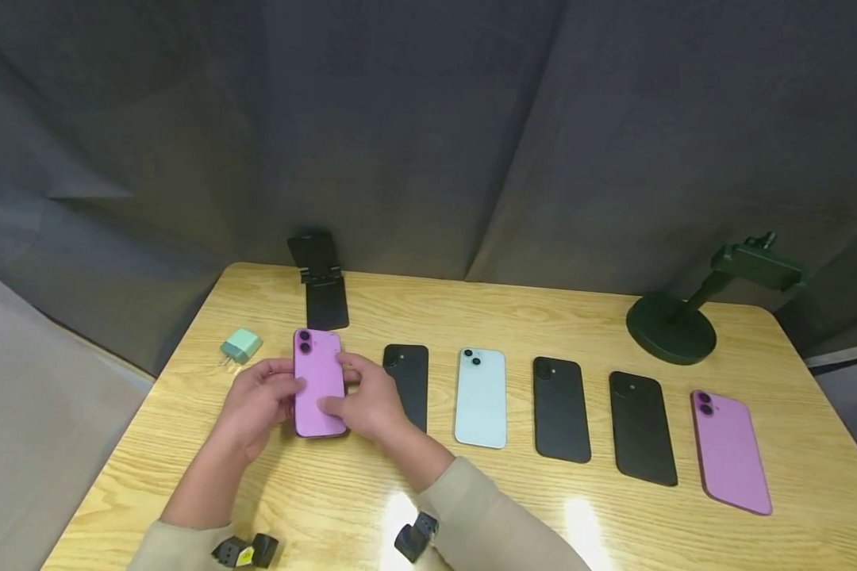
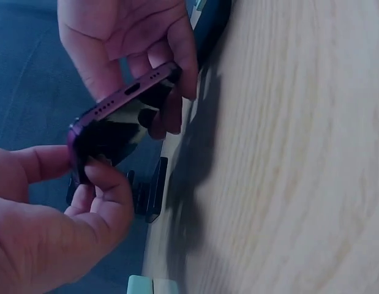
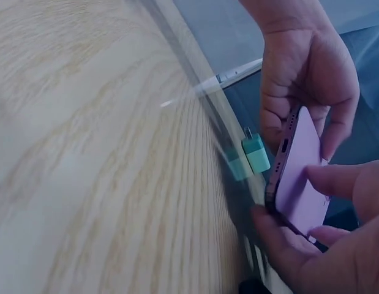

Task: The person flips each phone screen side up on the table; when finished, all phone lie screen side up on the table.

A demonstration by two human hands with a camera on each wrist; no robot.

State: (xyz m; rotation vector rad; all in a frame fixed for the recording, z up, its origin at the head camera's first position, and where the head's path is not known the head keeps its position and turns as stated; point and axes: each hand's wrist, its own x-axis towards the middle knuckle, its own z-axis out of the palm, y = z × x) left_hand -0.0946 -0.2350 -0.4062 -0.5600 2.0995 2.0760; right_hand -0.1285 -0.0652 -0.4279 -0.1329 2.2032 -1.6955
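Both hands hold a pink-purple smartphone [image 1: 320, 381], its back with two camera lenses facing up. In the left wrist view its dark screen side and charging port edge show, raised above the wooden table. My left hand [image 1: 259, 400] pinches the phone's left edge, fingers partly beneath it. My right hand [image 1: 371, 396] grips the right edge, its thumb lying on the back. Right of the hands a black phone [image 1: 409, 381] lies on the table, partly covered by the right hand. Behind the held phone stands a folding black phone stand [image 1: 321, 281].
A green-and-white charger plug [image 1: 241, 346] lies left of the hands. Rightward in a row are a pale blue phone [image 1: 481, 398], two black phones [image 1: 561, 408] and another pink-purple phone [image 1: 732, 452]. A dark green round-based stand [image 1: 674, 329] stands at the back right, before a dark curtain.
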